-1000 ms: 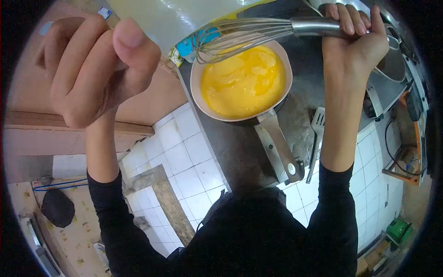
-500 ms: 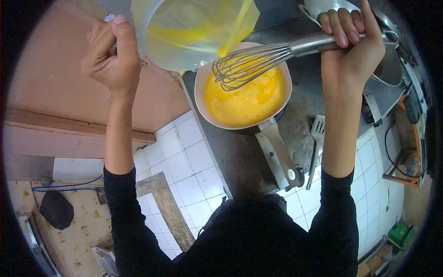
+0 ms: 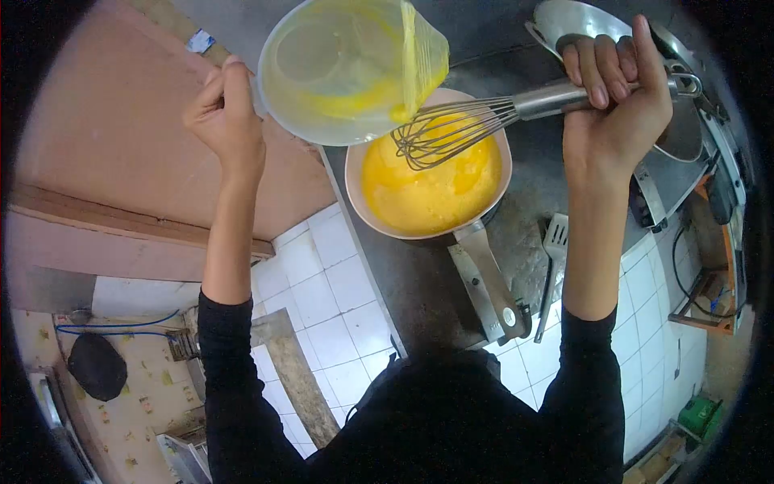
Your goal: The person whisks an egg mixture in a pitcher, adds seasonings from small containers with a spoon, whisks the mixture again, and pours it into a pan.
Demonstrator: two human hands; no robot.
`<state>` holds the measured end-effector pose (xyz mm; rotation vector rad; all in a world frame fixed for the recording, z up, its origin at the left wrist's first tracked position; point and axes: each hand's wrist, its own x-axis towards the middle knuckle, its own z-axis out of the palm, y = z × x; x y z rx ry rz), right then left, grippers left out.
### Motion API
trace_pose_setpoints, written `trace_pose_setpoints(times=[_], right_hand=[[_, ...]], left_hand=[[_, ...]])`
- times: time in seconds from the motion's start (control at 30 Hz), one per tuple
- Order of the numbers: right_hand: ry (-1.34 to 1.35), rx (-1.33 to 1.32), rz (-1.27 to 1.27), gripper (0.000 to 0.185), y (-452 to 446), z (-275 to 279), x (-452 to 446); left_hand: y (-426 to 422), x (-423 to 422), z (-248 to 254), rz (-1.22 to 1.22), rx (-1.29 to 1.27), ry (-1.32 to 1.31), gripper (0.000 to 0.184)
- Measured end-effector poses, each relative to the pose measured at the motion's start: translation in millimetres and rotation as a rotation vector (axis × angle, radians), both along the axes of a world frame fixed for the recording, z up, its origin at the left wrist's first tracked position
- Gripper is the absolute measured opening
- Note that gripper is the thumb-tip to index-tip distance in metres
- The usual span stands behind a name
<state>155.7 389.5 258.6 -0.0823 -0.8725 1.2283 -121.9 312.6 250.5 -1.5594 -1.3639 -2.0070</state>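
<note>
My left hand (image 3: pixel 230 113) is closed at the side of a translucent plastic jug (image 3: pixel 310 68), apparently on its handle, which is mostly hidden. The jug is tipped over the far left rim of a pan (image 3: pixel 352 189), its inside streaked with yellow liquid. Yellow liquid (image 3: pixel 427 202), like beaten egg, covers the pan's bottom. In my right hand (image 3: pixel 617 97) is a metal whisk (image 3: pixel 552 99), gripped around its handle. Its wires hang above the pan and meet the jug's lip, where yellow liquid clings. The index finger points up.
The pan stands on a dark stove top (image 3: pixel 387 266), handle toward me. A slotted spatula (image 3: pixel 555 238) lies right of it. Metal cookware (image 3: pixel 572 20) sits at the back right. A brown surface (image 3: pixel 161 121) is on the left, with white floor tiles (image 3: pixel 322 282) below.
The jug and my left hand have moved right, and the jug's inside now faces me more. The whisk's wires have shifted slightly right and nearer me.
</note>
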Motion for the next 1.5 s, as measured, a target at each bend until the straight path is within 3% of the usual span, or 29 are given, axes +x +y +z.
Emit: trace_pose_setpoints(times=[0.23, 0.77, 1.03, 1.5], right_hand=[[-0.018, -0.026, -0.024, 0.036, -5.9, 5.6, -1.7], [-0.071, 0.005, -0.054, 0.040, -9.5, 9.1, -2.8], [-0.100, 0.044, -0.105, 0.041, -9.2, 9.5, 1.4], [-0.021, 0.135, -0.051, 0.036, -14.6, 18.9, 14.3]], left_hand=[[-0.9, -4.9, -18.5, -0.002, -0.024, -0.190, 0.032], [-7.8, 6.1, -29.1, 0.086, 0.033, -0.132, 0.026], [-9.0, 12.7, -13.2, 0.253, 0.101, 0.378, 0.021], [-5.0, 23.6, 3.1, 0.365, 0.247, 0.630, 0.022]])
